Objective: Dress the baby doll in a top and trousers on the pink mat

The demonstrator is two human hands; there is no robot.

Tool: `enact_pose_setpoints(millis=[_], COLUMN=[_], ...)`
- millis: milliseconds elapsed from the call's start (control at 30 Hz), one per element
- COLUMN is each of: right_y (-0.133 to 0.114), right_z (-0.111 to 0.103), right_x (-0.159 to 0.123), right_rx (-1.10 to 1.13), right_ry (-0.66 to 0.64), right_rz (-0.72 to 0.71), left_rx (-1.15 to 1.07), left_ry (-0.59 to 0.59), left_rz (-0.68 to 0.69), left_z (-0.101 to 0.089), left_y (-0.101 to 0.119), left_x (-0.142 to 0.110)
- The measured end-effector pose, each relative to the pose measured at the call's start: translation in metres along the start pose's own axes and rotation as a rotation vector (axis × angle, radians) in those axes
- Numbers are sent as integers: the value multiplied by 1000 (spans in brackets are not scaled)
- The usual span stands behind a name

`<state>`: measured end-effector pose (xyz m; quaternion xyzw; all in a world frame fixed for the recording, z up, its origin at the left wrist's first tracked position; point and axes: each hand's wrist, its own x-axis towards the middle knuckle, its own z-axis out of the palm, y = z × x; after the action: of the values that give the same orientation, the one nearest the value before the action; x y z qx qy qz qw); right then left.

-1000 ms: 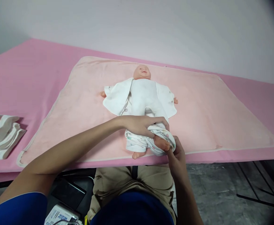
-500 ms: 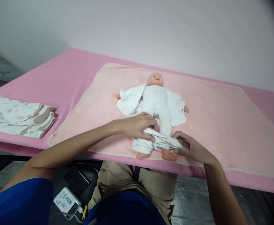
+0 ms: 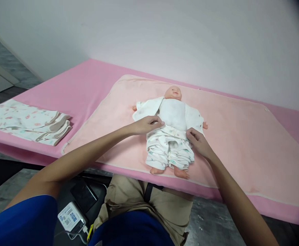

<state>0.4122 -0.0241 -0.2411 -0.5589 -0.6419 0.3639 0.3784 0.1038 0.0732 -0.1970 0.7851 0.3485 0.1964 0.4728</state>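
A baby doll (image 3: 173, 93) lies on its back, its feet toward me, with a white top (image 3: 172, 112) spread open around its arms. Patterned white baby pants (image 3: 170, 147) cover both of its legs, bunched in folds above the bare feet. At the waistband's left side, my left hand (image 3: 149, 125) pinches the cloth. My right hand (image 3: 196, 139) is closed on the waistband's right side, with part of the grip hidden by the fingers.
Beneath the doll is a light pink blanket (image 3: 241, 150) on a pink-covered table (image 3: 88, 82). Folded patterned cloth (image 3: 29, 121) lies at the left. Below the table edge are a white power bank (image 3: 71, 218) with a cable and a dark phone (image 3: 84, 195). A wall stands behind.
Both hands have moved up the doll's legs toward its waist, drawing the pants with them. The second leg, bare of the pants before, is now covered. The view has shifted slightly.
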Motion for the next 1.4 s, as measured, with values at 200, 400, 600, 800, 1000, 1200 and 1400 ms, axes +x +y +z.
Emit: enact_pose_setpoints(millis=[200, 400, 600, 800, 1000, 1200, 1400], right_y=[-40, -56, 9, -3, 20, 23, 18], right_z=[4, -4, -7, -15, 5, 27, 10], right_x=[30, 58, 39, 75, 100, 89, 93], right_rx=[-66, -82, -118, -154, 272, 561, 274], right_ry=[-107, -157, 7, 123, 135, 141, 258], right_rz=[-45, 29, 28, -103, 207, 248, -16], left_rx=[-44, 20, 108, 154, -343, -922, -677], left_ry=[28, -16, 181, 361, 379, 207, 248], left_rz=[69, 41, 91, 292, -26, -170, 10], left_z=[6, -3, -3, 2, 16, 27, 13], left_y=[16, 24, -30, -28, -59, -62, -54], left_x=[11, 25, 21, 51, 77, 75, 71])
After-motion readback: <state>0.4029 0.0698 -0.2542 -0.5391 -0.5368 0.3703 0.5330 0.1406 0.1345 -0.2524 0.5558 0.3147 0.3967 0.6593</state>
